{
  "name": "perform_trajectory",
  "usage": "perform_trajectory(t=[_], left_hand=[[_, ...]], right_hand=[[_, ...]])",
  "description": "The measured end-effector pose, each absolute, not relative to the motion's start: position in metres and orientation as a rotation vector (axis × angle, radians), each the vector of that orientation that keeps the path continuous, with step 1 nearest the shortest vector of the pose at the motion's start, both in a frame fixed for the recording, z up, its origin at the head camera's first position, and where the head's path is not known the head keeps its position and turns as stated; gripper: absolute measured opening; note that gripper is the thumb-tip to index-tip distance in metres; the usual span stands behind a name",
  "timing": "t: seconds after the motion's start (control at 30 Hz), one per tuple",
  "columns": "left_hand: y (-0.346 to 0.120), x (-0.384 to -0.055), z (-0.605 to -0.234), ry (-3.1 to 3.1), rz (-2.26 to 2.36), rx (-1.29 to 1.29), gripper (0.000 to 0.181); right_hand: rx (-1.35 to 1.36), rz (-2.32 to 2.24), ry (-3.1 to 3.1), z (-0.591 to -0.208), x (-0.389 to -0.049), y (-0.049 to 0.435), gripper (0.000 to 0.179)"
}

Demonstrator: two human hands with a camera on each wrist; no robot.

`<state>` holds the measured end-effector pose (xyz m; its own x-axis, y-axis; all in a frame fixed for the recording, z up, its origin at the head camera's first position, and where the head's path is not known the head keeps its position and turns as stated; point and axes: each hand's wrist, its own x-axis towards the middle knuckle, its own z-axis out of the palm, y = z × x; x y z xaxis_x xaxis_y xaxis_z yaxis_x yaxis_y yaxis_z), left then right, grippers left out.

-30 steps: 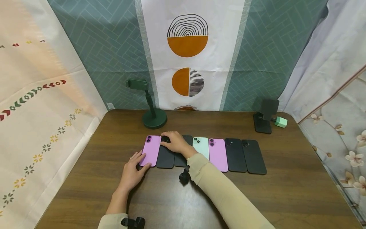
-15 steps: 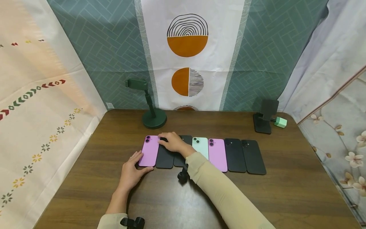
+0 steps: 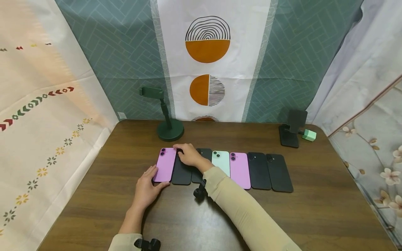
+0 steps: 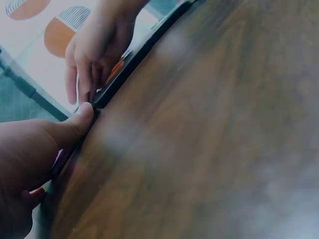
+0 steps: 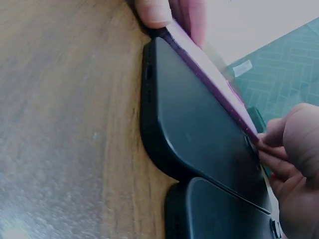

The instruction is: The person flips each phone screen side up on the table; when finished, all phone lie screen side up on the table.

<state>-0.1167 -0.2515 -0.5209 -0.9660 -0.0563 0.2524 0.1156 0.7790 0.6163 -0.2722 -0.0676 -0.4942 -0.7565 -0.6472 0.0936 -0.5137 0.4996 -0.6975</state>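
A row of smartphones lies back side up, and a pink smartphone (image 3: 164, 165) forms its left end. My left hand (image 3: 146, 188) holds that phone, fingers along its left edge and thumb at its bottom right corner. My right hand (image 3: 191, 155) reaches over the black smartphone (image 3: 181, 172) beside it and pinches the pink phone's top right corner between thumb and fingers. In the right wrist view, the pink phone's side edge (image 5: 214, 87) runs close along the black phone (image 5: 199, 124). The right hand and forearm hide the upper black phone and part of another dark one.
Rightward, the row continues with a mint smartphone (image 3: 221, 162), a second pink smartphone (image 3: 239, 170) and two black smartphones (image 3: 279, 173). A green phone stand (image 3: 170, 129) stands behind the row. A black stand (image 3: 289, 134) with a mint block (image 3: 309, 135) is at the back right.
My right hand's fingertips have shifted left from the black phone's top onto the pink phone's top right corner. My left thumb has slid slightly right along the bottom edge.
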Motion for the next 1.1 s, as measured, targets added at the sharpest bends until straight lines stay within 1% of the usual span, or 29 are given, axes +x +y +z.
perform_trajectory(t=[0.17,0.27,0.43,0.53,0.67,0.8,0.93,1.1], left_hand=[[-0.257,-0.116,-0.52,-2.726,-0.945,-0.121,0.073],[-0.259,-0.114,-0.517,-2.746,-0.955,-0.146,0.074],[-0.257,-0.114,-0.514,-2.743,-1.009,-0.139,0.079],[-0.255,-0.116,-0.515,-2.674,-1.067,-0.157,0.072],[-0.252,-0.117,-0.517,-2.588,-1.117,-0.198,0.061],[-0.249,-0.116,-0.518,-2.555,-1.133,-0.194,0.056],[-0.248,-0.116,-0.518,-2.544,-1.183,-0.177,0.051],[-0.244,-0.115,-0.514,-2.544,-1.286,-0.151,0.049]], right_hand=[[-1.111,-1.13,2.538,-0.494,-0.27,-0.065,0.046],[-1.198,-1.123,2.55,-0.495,-0.269,-0.065,0.05],[-1.21,-1.237,2.576,-0.496,-0.269,-0.064,0.05],[-1.216,-1.318,2.555,-0.497,-0.269,-0.063,0.051],[-1.195,-1.364,2.507,-0.497,-0.271,-0.062,0.063],[-1.172,-1.351,2.468,-0.496,-0.273,-0.06,0.079],[-1.198,-1.295,2.443,-0.493,-0.274,-0.059,0.085],[-1.193,-1.215,2.44,-0.491,-0.274,-0.059,0.088]])
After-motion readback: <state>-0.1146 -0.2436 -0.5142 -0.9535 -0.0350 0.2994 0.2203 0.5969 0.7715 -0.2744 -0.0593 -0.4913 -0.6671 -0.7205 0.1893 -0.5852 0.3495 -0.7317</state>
